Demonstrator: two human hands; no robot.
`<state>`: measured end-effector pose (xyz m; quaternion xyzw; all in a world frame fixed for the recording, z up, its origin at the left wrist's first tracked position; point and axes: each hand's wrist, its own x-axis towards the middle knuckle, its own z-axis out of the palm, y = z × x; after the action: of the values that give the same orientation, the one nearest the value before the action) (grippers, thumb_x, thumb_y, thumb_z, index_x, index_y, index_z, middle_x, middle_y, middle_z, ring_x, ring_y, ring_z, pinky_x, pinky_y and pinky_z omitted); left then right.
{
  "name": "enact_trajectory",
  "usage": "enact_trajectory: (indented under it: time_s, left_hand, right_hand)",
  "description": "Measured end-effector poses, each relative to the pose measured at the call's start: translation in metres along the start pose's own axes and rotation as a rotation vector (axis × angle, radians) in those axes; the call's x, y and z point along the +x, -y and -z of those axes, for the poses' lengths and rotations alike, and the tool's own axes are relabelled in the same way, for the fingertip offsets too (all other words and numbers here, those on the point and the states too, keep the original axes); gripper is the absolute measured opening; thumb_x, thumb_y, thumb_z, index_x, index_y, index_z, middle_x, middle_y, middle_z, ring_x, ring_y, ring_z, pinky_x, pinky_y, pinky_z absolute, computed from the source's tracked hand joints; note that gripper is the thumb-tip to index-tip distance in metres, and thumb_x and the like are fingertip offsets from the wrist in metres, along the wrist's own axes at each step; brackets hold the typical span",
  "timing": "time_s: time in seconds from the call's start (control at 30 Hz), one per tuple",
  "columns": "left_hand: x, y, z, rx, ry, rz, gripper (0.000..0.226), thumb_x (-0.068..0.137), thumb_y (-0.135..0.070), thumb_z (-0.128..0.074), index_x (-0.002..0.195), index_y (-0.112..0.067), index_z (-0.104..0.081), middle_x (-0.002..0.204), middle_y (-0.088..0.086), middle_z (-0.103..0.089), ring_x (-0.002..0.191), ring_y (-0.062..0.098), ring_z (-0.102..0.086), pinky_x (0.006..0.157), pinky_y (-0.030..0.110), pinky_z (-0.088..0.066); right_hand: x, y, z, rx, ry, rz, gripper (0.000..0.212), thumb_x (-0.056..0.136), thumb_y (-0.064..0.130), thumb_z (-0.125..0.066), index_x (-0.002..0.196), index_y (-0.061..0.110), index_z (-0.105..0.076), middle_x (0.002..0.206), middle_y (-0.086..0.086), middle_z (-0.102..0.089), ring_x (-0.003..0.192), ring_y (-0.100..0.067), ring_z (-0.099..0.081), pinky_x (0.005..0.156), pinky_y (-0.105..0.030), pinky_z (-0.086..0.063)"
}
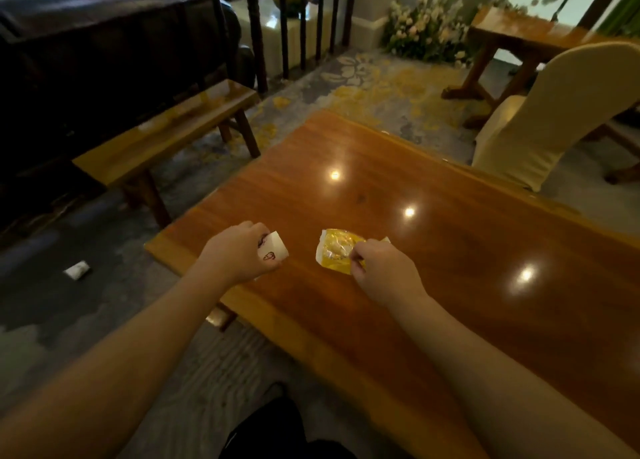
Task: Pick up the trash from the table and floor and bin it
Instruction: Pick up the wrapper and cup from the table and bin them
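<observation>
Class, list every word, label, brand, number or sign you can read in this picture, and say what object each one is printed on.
No text can be read as words.
White paper packet in the left hand: a dark red printed mark, too blurred to read.
Yellow wrapper pinched by the right hand: possible print, too blurred to read.
White scrap on the floor: no legible print.
Wooden table: only light reflections.

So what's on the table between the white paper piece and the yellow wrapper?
Nothing: the head view shows bare table between the white paper piece and yellow wrapper.
</observation>
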<state>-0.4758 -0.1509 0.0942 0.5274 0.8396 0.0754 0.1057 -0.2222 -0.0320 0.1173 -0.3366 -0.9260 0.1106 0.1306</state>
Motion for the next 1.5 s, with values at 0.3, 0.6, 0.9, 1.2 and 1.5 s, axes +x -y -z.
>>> enact_trajectory:
  time_s: [0.3,0.6,0.9,1.2,1.5]
  left_hand:
    - [-0.169,-0.104,0.002,0.044,-0.046,0.048,0.062,0.065,-0.068,-0.072,0.113,-0.032,-0.056,0.094,-0.013,-0.053,0.081,0.007,-0.054,0.067,0.031,-0.054]
    - [-0.291,-0.156,-0.023,0.091,-0.143,0.005,0.066,0.063,-0.068,-0.073,0.118,-0.034,-0.056,0.107,-0.013,-0.057,0.092,0.008,-0.048,0.07,0.028,-0.044]
    - [-0.429,-0.193,-0.066,0.008,-0.11,-0.042,0.062,0.068,-0.062,-0.076,0.115,-0.027,-0.058,0.108,-0.004,-0.059,0.097,0.016,-0.051,0.079,0.038,-0.051]
    - [-0.51,-0.3,-0.111,-0.017,-0.056,-0.094,0.065,0.069,-0.066,-0.073,0.116,-0.024,-0.058,0.108,-0.002,-0.06,0.097,0.02,-0.053,0.071,0.036,-0.049]
    - [-0.543,-0.455,-0.183,0.021,0.08,-0.119,0.069,0.069,-0.067,-0.073,0.121,-0.026,-0.056,0.111,-0.003,-0.059,0.099,0.017,-0.053,0.077,0.037,-0.05]
  right_hand:
    - [-0.143,-0.014,0.054,-0.024,0.061,0.12,0.012,0.093,0.024,-0.055,0.09,0.019,-0.066,0.084,0.001,-0.064,0.077,-0.018,-0.06,0.078,-0.039,-0.057]
    - [-0.28,-0.006,0.079,-0.082,0.006,0.098,0.011,0.092,0.025,-0.057,0.085,0.02,-0.065,0.08,0.003,-0.063,0.071,-0.016,-0.058,0.058,-0.032,-0.054]
    - [-0.443,0.021,0.088,-0.139,0.011,0.002,0.009,0.087,0.024,-0.062,0.079,0.022,-0.063,0.075,0.005,-0.061,0.068,-0.014,-0.056,0.063,-0.032,-0.054]
    - [-0.594,-0.016,0.135,-0.174,-0.036,-0.101,0.01,0.089,0.025,-0.062,0.08,0.022,-0.063,0.072,0.005,-0.058,0.062,-0.012,-0.048,0.049,-0.023,-0.033]
    - [-0.718,-0.143,0.154,-0.084,0.006,-0.246,0.009,0.092,0.029,-0.061,0.085,0.025,-0.066,0.077,0.008,-0.06,0.067,-0.01,-0.053,0.055,-0.027,-0.049]
